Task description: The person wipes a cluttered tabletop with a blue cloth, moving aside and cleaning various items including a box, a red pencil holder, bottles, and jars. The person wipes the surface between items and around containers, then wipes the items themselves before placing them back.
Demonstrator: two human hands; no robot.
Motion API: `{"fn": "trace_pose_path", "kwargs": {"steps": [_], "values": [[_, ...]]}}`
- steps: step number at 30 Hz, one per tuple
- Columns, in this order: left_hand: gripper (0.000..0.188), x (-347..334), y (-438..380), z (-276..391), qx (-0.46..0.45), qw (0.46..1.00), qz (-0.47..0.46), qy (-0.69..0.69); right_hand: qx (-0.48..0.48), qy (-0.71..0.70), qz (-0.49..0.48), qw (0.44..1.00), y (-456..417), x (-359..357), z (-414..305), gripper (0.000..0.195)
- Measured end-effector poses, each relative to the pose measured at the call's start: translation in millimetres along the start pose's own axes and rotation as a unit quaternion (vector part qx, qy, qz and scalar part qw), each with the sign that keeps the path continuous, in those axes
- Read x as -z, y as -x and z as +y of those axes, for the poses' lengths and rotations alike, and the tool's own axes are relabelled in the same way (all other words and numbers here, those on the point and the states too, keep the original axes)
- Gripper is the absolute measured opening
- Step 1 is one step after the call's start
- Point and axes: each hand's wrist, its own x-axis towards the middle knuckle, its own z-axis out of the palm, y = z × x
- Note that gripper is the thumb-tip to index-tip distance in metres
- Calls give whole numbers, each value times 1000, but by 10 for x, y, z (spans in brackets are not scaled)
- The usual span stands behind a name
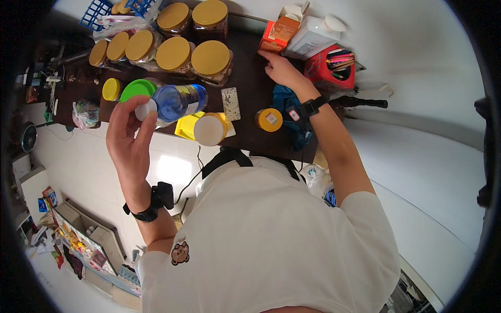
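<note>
My left hand point(131, 144) pinches the white cap point(145, 110) of a clear blue plastic bottle point(172, 102) between thumb and fingers. The bottle is tilted onto its side above the table's front edge, its base pointing right. Behind it a green-lidded jar point(137, 90) is partly hidden. My right hand point(283, 70) reaches to the back of the dark table point(250, 78), its index fingertip at the lower corner of an orange carton point(277, 36) with raised flaps. Whether the fingertip presses on the carton I cannot tell. A white plastic bottle point(311, 37) leans beside the carton.
Several gold-lidded jars point(211, 57) stand at the back left. A red pencil holder point(316, 68) is right of my right hand. Near the front are a box of cotton swabs point(231, 103), a white-lidded tub point(210, 130), a yellow-lidded jar point(270, 119) and blue cloth point(285, 99).
</note>
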Motion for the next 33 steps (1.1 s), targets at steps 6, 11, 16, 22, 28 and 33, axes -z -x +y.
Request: {"fn": "trace_pose_path", "kwargs": {"steps": [6,11,16,22,28,33], "values": [[25,3,87,9,23,999,20,22,-14,35,43,998,-97,-117,158,53],[26,-7,123,12,25,999,23,16,-49,73,54,995,-79,8,48,49],[27,5,99,-41,17,1000,24,0,-5,25,119,993,47,-44,252,43],[29,-5,127,-85,22,999,33,-4,-27,-76,151,985,517,254,-44,26],[27,-11,88,-35,20,998,46,-22,-41,-112,47,992,754,250,98,25],[25,7,153,1,18,998,63,2,9,-191,-121,974,1069,287,-364,34]]}}
